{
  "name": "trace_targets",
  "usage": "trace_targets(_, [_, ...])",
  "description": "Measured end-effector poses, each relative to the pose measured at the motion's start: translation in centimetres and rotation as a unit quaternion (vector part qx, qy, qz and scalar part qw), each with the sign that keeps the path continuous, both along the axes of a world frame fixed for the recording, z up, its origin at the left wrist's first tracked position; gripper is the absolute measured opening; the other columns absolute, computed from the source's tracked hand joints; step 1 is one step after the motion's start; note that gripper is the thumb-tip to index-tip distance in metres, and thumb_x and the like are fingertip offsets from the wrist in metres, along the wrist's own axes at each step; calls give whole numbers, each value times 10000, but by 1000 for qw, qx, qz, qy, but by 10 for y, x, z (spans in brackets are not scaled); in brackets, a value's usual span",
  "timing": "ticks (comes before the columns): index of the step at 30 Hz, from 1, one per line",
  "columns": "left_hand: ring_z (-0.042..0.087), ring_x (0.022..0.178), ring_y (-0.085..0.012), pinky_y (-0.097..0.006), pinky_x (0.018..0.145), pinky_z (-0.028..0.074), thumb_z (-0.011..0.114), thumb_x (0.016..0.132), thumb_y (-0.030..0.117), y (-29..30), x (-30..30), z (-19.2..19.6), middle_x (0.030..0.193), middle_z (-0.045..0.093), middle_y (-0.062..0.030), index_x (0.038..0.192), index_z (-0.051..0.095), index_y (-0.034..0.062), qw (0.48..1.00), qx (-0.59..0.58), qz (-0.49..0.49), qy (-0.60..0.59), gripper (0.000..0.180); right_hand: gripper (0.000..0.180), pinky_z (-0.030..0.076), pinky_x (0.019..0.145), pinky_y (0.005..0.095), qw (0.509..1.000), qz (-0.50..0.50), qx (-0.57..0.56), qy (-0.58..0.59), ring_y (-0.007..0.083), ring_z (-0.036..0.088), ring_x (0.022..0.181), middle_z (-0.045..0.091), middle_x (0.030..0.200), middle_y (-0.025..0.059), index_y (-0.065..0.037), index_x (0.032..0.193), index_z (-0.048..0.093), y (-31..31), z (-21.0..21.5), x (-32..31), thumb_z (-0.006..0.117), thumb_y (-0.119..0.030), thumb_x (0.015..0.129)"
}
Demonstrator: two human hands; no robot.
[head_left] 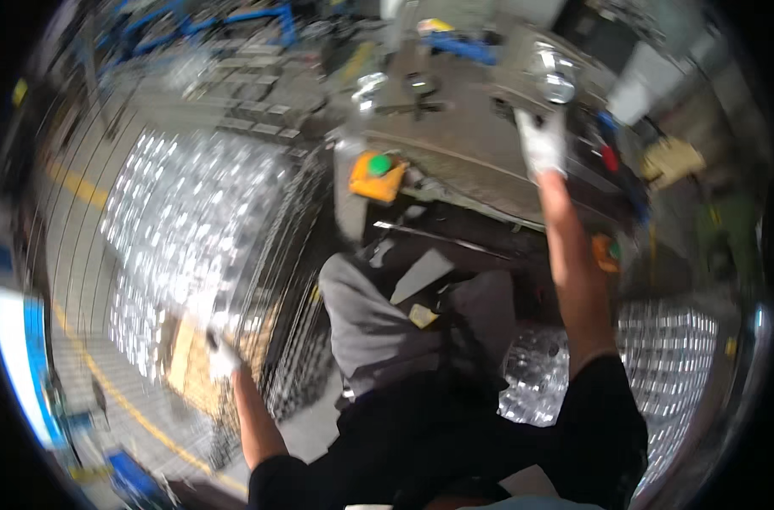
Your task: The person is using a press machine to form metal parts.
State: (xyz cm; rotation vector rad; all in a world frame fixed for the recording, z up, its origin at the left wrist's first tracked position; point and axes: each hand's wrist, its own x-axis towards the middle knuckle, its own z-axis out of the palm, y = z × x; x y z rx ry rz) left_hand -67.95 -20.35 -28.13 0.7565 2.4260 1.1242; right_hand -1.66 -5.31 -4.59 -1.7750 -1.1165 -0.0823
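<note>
My right hand (542, 146), in a white glove, reaches far out over a metal work table (455, 127). Just beyond its fingertips stands a shiny round metal part (559, 85); blur hides whether they touch. Low on the left, my left hand (224, 359), also in a white glove, hangs beside a wire mesh cage (276, 340). It is nearest to a brown cardboard sheet (190, 357) and a big stack of shiny metal pieces (196, 204). Motion smears the fingers of both hands, so any grip is unclear.
A yellow box with a green push button (378, 166) sits at the table's near edge. A second shiny pile (668, 357) lies at the right, near my elbow. Blue racks (208, 25) stand far left. A yellow line (123, 408) runs along the floor.
</note>
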Motion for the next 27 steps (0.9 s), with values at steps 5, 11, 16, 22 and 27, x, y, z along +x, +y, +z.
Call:
trace_targets(5, [606, 991, -208, -428, 994, 352, 461, 930, 359, -2, -22, 5, 1168, 618, -74, 1198, 592, 133, 984, 79, 86, -138, 374, 779, 413, 880, 317, 973, -147, 114, 135, 220, 532, 1031, 527, 1175, 155, 43, 1258, 379, 75, 12, 37, 793, -255, 670])
trace_targets(11, [632, 849, -227, -383, 816, 528, 542, 908, 285, -10, -25, 2, 1078, 627, -123, 1150, 613, 103, 950, 119, 189, -218, 311, 694, 449, 821, 295, 929, -233, 158, 239, 211, 601, 919, 622, 1059, 109, 79, 1129, 524, 101, 28, 54, 811, -289, 616])
trace_targets(16, [571, 1022, -300, -431, 855, 498, 465, 893, 513, 16, -62, 13, 1255, 515, -162, 1211, 530, 62, 968, 112, 184, -129, 556, 851, 429, 861, 289, 899, -163, 257, 313, 196, 553, 1011, 543, 1169, 133, 56, 1254, 390, 47, 27, -12, 812, -319, 617])
trace_targets(22, [481, 527, -172, -342, 438, 394, 673, 783, 475, 84, -128, -8, 685, 539, -63, 991, 607, 29, 957, 11, 106, -272, 497, 813, 463, 861, 305, 933, 33, 267, 239, 188, 546, 1018, 490, 1178, 128, 12, 1302, 276, -9, -4, -86, 789, -65, 676])
trace_targets(27, [414, 420, -144, -304, 374, 313, 696, 800, 364, 112, -165, -42, 570, 468, -11, 804, 571, 89, 904, 28, 93, -416, 302, 840, 472, 881, 321, 942, 98, 272, 172, 206, 543, 1031, 463, 1193, 131, -43, 1301, 258, -39, -25, -90, 774, 18, 641])
